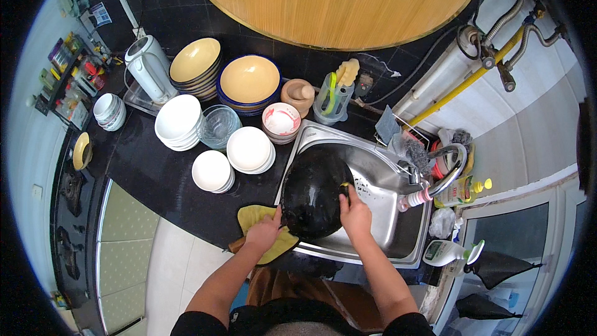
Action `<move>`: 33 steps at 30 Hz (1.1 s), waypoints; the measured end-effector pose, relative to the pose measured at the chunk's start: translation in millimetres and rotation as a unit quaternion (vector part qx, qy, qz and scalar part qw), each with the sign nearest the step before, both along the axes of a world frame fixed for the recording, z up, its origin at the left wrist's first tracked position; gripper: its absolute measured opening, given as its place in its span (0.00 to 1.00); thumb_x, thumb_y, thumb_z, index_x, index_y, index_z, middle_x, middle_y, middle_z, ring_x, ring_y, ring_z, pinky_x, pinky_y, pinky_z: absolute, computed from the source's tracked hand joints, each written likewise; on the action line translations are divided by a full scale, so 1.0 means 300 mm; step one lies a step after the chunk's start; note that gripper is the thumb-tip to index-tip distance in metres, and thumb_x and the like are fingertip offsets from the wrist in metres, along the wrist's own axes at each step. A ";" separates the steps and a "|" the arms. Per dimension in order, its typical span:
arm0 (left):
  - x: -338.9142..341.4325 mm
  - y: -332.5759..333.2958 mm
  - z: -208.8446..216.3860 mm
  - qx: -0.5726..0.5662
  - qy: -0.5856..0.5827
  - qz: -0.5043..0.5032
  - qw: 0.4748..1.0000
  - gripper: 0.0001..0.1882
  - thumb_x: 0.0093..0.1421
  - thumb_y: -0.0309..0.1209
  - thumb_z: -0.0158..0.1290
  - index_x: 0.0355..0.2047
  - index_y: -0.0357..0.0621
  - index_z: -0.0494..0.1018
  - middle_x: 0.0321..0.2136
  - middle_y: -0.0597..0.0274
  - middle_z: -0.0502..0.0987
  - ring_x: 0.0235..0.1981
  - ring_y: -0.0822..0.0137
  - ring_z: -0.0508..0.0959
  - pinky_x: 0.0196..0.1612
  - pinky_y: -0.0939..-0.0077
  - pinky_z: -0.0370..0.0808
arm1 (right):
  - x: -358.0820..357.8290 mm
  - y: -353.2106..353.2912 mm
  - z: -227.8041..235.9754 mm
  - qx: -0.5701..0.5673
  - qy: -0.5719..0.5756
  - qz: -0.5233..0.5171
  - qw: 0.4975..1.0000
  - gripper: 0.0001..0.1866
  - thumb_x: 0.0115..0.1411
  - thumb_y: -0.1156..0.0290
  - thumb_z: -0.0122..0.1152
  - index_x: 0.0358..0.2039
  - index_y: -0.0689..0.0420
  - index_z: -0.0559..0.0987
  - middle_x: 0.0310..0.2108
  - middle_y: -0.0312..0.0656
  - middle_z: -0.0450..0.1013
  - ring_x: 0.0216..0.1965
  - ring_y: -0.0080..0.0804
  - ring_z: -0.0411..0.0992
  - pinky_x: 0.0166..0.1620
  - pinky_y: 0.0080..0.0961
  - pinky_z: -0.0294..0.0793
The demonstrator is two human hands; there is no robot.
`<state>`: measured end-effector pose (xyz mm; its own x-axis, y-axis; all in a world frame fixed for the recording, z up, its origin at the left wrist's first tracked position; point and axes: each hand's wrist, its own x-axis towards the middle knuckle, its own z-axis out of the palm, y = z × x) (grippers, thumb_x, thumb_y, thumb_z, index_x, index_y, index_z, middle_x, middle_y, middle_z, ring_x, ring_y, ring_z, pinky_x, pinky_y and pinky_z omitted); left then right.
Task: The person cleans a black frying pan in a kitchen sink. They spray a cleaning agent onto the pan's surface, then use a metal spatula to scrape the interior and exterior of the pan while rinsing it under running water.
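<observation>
A large black wok (314, 196) rests tilted in the left part of the steel sink (398, 227), overlapping its near left rim. My left hand (264, 232) is closed at the wok's left edge, over a yellow-green cloth (254, 214). A brown wooden handle (236, 245) pokes out from beneath the cloth. My right hand (356, 211) grips the wok's right rim, fingers bent. By its fingertips shows a small yellow bit (345, 185), too small to name. Dark specks lie on the sink floor beside the wok.
White bowls (249, 149), glass bowls (219, 126) and cream bowls (250, 79) stand stacked left of the sink. Behind are a mortar (297, 96) and a utensil holder (333, 99). A faucet (451, 171) arches in from the right, near detergent (459, 191) and a spray bottle (444, 252).
</observation>
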<state>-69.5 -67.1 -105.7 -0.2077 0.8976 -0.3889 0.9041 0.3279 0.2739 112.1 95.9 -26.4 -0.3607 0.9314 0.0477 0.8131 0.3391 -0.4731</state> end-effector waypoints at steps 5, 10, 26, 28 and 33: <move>0.005 0.010 0.022 -0.014 0.000 0.000 1.000 0.37 0.59 0.44 0.49 0.63 0.45 0.47 0.31 0.49 0.71 0.28 0.55 0.78 0.28 0.63 0.76 | 0.024 -0.016 -0.040 -0.057 -0.046 -0.002 0.997 0.20 0.59 0.61 0.52 0.50 0.55 0.71 0.26 0.55 0.74 0.27 0.55 0.73 0.31 0.43 0.72; 0.003 0.002 0.001 0.002 0.000 -0.004 1.000 0.37 0.59 0.44 0.48 0.63 0.45 0.46 0.31 0.49 0.71 0.27 0.55 0.77 0.28 0.63 0.76 | 0.019 -0.015 -0.010 -0.090 0.000 -0.037 0.995 0.20 0.59 0.58 0.52 0.49 0.54 0.72 0.27 0.56 0.74 0.29 0.56 0.73 0.34 0.44 0.73; 0.004 0.004 0.001 0.010 0.016 -0.015 1.000 0.37 0.59 0.45 0.47 0.63 0.45 0.46 0.29 0.51 0.71 0.25 0.55 0.77 0.27 0.62 0.76 | 0.042 -0.008 -0.086 -0.081 0.014 -0.008 0.997 0.21 0.60 0.58 0.50 0.51 0.55 0.70 0.28 0.57 0.74 0.29 0.56 0.73 0.33 0.46 0.72; 0.000 -0.002 -0.003 0.008 0.028 -0.017 0.999 0.38 0.59 0.46 0.48 0.63 0.45 0.46 0.29 0.50 0.72 0.25 0.55 0.77 0.27 0.62 0.76 | 0.024 0.002 -0.039 -0.086 0.030 -0.029 0.995 0.22 0.60 0.57 0.50 0.51 0.55 0.70 0.27 0.58 0.74 0.29 0.56 0.73 0.32 0.45 0.73; 0.005 0.003 -0.002 -0.003 0.018 -0.011 1.000 0.38 0.59 0.46 0.48 0.64 0.45 0.46 0.28 0.50 0.72 0.26 0.54 0.77 0.27 0.62 0.76 | 0.032 -0.021 -0.079 -0.078 0.027 0.007 0.997 0.22 0.60 0.58 0.50 0.51 0.56 0.70 0.23 0.55 0.74 0.26 0.55 0.73 0.30 0.44 0.72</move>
<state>-68.0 -66.1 -106.3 -0.2015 0.8996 -0.3873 0.9205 0.3091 0.2390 121.6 89.6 -50.2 -0.3740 0.9242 -0.0770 0.7809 0.2691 -0.5637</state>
